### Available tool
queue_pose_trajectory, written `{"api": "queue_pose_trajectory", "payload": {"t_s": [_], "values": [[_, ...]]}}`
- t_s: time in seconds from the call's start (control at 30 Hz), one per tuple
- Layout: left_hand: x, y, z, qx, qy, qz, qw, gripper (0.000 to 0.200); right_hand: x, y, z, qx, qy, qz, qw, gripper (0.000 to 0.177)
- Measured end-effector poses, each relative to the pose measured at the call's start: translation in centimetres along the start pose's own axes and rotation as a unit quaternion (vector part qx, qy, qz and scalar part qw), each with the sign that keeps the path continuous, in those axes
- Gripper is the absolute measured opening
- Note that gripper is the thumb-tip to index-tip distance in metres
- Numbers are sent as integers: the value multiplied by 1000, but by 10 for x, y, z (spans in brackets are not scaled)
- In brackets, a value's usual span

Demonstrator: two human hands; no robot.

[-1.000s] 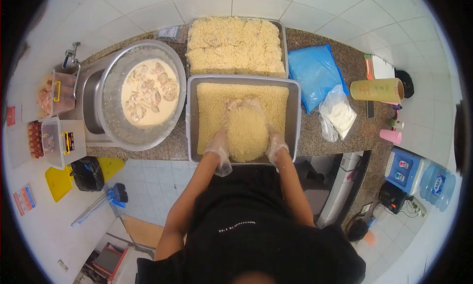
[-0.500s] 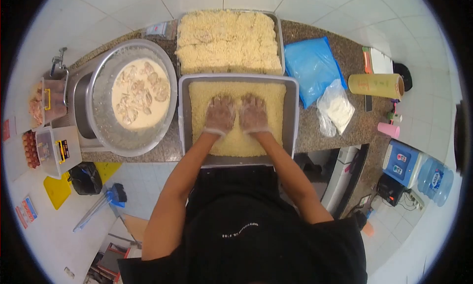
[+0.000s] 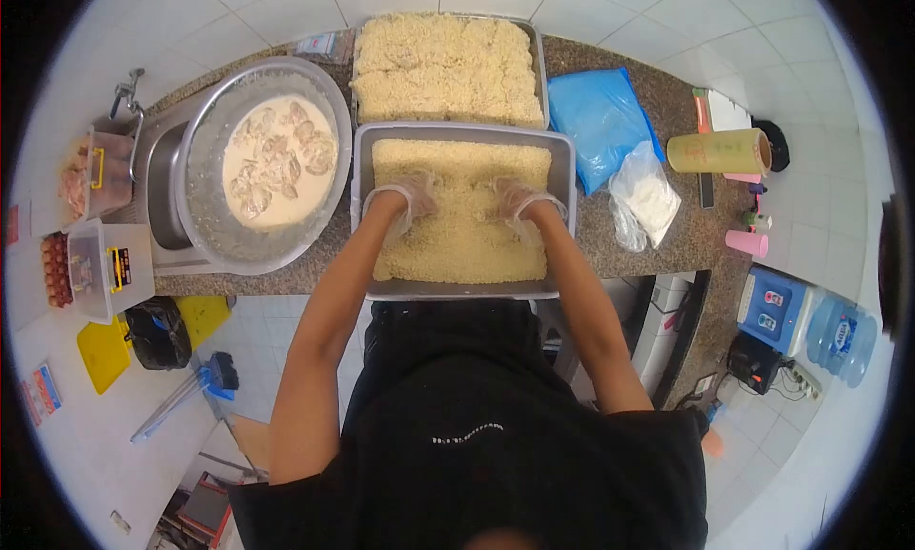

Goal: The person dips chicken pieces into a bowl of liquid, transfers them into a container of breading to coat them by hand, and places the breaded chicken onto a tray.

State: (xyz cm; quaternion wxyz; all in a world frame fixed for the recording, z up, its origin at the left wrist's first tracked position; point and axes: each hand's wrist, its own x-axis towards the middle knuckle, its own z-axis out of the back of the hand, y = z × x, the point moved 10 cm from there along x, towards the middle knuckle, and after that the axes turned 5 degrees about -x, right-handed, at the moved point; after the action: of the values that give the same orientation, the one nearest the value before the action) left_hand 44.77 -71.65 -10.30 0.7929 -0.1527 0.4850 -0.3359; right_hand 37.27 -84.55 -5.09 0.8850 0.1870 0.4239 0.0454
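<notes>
A grey tub (image 3: 457, 290) holds a thick layer of pale yellow crumbs (image 3: 462, 250). My left hand (image 3: 416, 195), in a clear plastic glove, is in the crumbs on the tub's left side. On the right side my right hand (image 3: 515, 199), gloved the same way, rests in the crumbs too. Fingers on both hands are partly sunk in or covered by crumbs, so whether they hold anything is hidden. Behind the tub stands a tray of crumb-coated pieces (image 3: 448, 69). Left of it, a large metal bowl (image 3: 205, 193) contains pieces in creamy batter (image 3: 276, 164).
Right of the tub lie a blue bag (image 3: 600, 121), a clear bag of white powder (image 3: 651, 202) and a roll of film (image 3: 715, 152). A sink (image 3: 167, 183) is at the left, beside plastic containers (image 3: 114, 173). A pink cup (image 3: 746, 243) stands farther right.
My hands have moved apart, from flat near the middle of the crumbs to the two sides, with fingers now dug in. The whole view has shifted slightly.
</notes>
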Motion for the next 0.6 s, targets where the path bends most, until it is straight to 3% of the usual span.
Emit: {"api": "queue_pose_trajectory", "payload": {"t_s": [0.07, 0.1, 0.17, 0.2, 0.27, 0.3, 0.37, 0.4, 0.43, 0.47, 0.5, 0.53, 0.57, 0.6], "values": [[-19, 4, 11, -42, 2, 120, 992, 66, 0, -22, -10, 103, 54, -76, 990, 62], [-33, -8, 22, -40, -3, 119, 992, 66, -5, -22, -8, 101, 49, -75, 991, 62], [-71, -36, 61, -18, -177, 78, 981, 57, -37, -15, 40, 20, -259, -52, 964, 62], [-83, -41, 60, -19, -175, 81, 981, 57, -45, -14, 36, 21, -256, -51, 965, 62], [-111, -71, 78, 22, -292, -29, 956, 46, -72, 6, 46, -25, -342, 21, 939, 54], [-112, -63, 65, 22, -291, -29, 956, 46, -77, 13, 44, -24, -342, 20, 939, 54], [-129, -83, 37, 168, -386, -204, 884, 46, -85, 28, 39, -28, -356, 3, 934, 47], [-124, -68, 29, 101, -360, -116, 920, 45, -90, 31, 24, -27, -357, 2, 934, 47], [-123, -54, 14, 33, -328, -25, 944, 43, -93, 17, 1, 35, -348, -60, 935, 46], [-130, -40, -9, 25, -301, 74, 950, 43, -94, 2, -17, 97, -338, -122, 928, 44], [-135, -22, -31, 15, -270, 175, 947, 42, -93, 6, -24, 98, -337, -121, 928, 44], [-121, -13, -44, 14, -267, 178, 947, 42, -89, -5, -49, 158, -262, -214, 928, 45], [-95, 8, -80, -69, -174, 200, 962, 45, -87, -12, -75, 213, -182, -303, 911, 48], [-80, 18, -119, -153, -77, 218, 961, 49, -90, 1, -61, 301, -177, -291, 891, 56]]}}
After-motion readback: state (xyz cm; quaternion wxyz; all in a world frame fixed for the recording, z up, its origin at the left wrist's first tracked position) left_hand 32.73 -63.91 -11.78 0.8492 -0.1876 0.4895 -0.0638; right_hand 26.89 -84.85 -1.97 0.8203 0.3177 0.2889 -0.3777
